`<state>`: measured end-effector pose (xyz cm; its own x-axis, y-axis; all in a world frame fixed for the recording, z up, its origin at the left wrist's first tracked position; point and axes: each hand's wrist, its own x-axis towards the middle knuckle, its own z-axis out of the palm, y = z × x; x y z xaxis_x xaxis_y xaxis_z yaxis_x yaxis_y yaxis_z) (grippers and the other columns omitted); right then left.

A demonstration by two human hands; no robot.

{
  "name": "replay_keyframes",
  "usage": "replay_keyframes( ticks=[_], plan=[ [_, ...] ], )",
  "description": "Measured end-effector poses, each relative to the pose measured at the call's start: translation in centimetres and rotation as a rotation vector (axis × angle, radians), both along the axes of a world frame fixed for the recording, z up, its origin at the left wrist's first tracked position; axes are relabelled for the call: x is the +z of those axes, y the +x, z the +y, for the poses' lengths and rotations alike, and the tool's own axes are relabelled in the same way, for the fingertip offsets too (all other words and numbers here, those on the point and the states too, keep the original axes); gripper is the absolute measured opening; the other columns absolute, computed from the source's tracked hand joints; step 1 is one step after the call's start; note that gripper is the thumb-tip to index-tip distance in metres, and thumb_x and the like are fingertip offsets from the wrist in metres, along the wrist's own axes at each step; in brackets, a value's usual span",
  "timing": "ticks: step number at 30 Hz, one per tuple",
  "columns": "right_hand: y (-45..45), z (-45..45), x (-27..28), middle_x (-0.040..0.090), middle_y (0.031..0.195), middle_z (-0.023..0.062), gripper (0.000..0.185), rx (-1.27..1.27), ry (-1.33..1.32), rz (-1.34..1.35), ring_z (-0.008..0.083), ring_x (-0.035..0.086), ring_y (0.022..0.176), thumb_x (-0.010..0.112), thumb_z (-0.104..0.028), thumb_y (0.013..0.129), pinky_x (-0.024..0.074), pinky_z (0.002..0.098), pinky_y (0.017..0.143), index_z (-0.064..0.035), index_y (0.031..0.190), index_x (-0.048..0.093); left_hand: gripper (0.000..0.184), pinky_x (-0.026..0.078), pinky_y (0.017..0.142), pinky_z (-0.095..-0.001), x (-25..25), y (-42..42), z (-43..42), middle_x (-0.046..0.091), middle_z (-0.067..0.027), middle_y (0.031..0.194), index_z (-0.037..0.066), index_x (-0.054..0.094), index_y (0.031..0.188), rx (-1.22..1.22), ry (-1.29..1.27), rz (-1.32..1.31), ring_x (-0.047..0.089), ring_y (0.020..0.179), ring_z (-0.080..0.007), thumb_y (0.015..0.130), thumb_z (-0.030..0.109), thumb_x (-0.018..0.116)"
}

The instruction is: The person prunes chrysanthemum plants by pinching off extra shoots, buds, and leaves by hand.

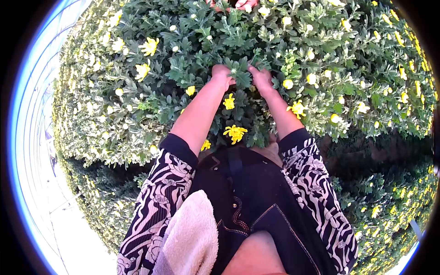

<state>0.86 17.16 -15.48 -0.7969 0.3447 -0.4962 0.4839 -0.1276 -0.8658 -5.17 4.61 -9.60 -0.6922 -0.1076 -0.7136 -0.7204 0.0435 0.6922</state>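
While both hands reach into the dense foliage, the leafy shoot (239,73) sits right between them, lobed leaves spread matte and green; it shows its crown to the camera, a small pale bud (233,71) near the middle, its stem hidden, so I can't tell the long axis; left hand (222,75) close on one side, right hand (261,79) on the other, wrists angled inward; the fingers of both are buried in leaves, and whether they're together, apart or clamped on a stem, I can't tell; just nearer the body, a ragged-petalled yellow bloom (229,102), and below it a bigger, shaggier flower (235,134); then the black-and-white patterned sleeves (158,204), cuffed in plain black, and a fluffy pale towel (190,238) hanging by the left arm; up at the top edge, another person's hand (247,4), partly cut off, among the leaves.
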Motion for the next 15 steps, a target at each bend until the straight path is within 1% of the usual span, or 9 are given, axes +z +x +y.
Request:
replay_keyframes(
  ticks=[1,2,4,6,7,8,9,12,15],
  plan=[
    [-0.2,0.2,-1.7,0.059,0.078,0.0035,0.047,0.034,0.004,-0.01,0.0129,0.051,0.066,0.07,-0.035,0.08,0.042,0.0291,0.061,0.0016,0.109,0.06,0.017,0.057,0.056,-0.0406,-3.6,-1.5,-1.3,0.067,-0.0148,0.082,0.0,0.064,0.093,-0.294,-0.249,0.062,0.067,0.065,-0.0299,0.089,0.008,0.05],
    [-0.2,0.3,-2.1,0.059,0.078,0.0035,0.047,0.031,0.008,-0.01,0.0129,0.051,0.066,0.07,-0.035,0.08,0.042,0.0291,0.061,0.0016,0.109,0.06,0.016,0.056,0.055,-0.0406,-7.2,-3.0,-2.7,0.067,-0.0145,0.079,0.001,0.065,0.09,-0.561,-0.526,0.134,0.067,0.065,-0.0292,0.087,0.011,0.053],
    [0.7,0.5,-0.5,0.062,0.087,0.0058,0.052,0.169,-0.029,0.045,0.0139,0.053,0.07,0.069,-0.031,0.081,0.0435,0.0282,0.063,0.0015,0.119,0.057,0.018,0.055,0.06,-0.0401,-6.4,-3.5,-2.9,0.069,-0.0135,0.079,0.005,0.068,0.087,-0.367,-0.189,0.107,0.069,0.071,-0.0285,0.085,0.021,0.06],
    [1.3,0.3,0.3,0.064,0.092,0.0073,0.055,0.244,-0.074,0.026,0.0145,0.055,0.072,0.068,-0.029,0.081,0.0445,0.0275,0.064,0.0012,0.124,0.055,0.027,0.054,0.071,-0.0373,-8.4,-3.7,-3.2,0.071,-0.0132,0.088,0.01,0.072,0.087,-0.94,-1.062,0.747,0.069,0.085,-0.0295,0.084,0.035,0.062],
    [0.7,-0.3,-1.9,0.064,0.092,0.0067,0.053,0.057,-0.021,0.137,0.0138,0.055,0.071,0.068,-0.028,0.081,0.0438,0.0268,0.062,0.0,0.124,0.055,0.026,0.054,0.067,-0.0358,-6.9,-3.5,-2.8,0.071,-0.0133,0.087,0.009,0.071,0.088,-1.266,-1.162,0.77,0.069,0.08,-0.028,0.085,0.033,0.061],
    [0.8,-0.8,-3.3,0.064,0.092,0.006,0.051,-0.131,0.033,0.246,0.013,0.054,0.069,0.068,-0.026,0.081,0.0431,0.0262,0.06,-0.0012,0.124,0.056,0.024,0.052,0.061,-0.0348,-6.5,-2.8,-2.1,0.07,-0.013,0.085,0.007,0.07,0.089,-1.142,-0.976,0.633,0.069,0.074,-0.0268,0.086,0.029,0.06],
    [1.4,0.0,0.3,0.061,0.118,0.0175,0.062,-0.1,0.035,0.14,0.0248,0.058,0.108,0.069,-0.028,0.08,0.0437,0.0323,0.093,0.0045,0.13,0.05,0.022,0.051,0.055,-0.0339,-6.0,-2.2,-1.4,0.07,-0.0127,0.083,0.006,0.069,0.089,-0.981,-0.79,0.51,0.068,0.067,-0.0256,0.087,0.026,0.06],
    [0.4,1.1,-0.1,0.061,0.116,0.0138,0.068,-0.027,-0.379,0.066,0.0217,0.057,0.108,0.073,-0.03,0.077,0.0432,0.0328,0.093,0.0024,0.131,0.048,0.018,0.044,0.041,-0.0307,0.1,0.5,0.8,0.067,-0.0108,0.076,0.003,0.064,0.093,-0.351,-0.171,0.096,0.063,0.05,-0.0225,0.092,0.017,0.052],
    [0.5,-0.2,2.6,0.068,0.095,0.0045,0.03,-0.184,-0.306,0.099,0.0127,0.061,0.09,0.065,-0.019,0.083,0.0451,0.0265,0.085,-0.003,0.108,0.065,0.015,0.044,0.044,-0.0277,0.2,-0.2,0.4,0.062,-0.0065,0.071,0.004,0.059,0.086,-0.246,-0.034,0.448,0.059,0.051,-0.0184,0.094,0.015,0.051]
  ],
)
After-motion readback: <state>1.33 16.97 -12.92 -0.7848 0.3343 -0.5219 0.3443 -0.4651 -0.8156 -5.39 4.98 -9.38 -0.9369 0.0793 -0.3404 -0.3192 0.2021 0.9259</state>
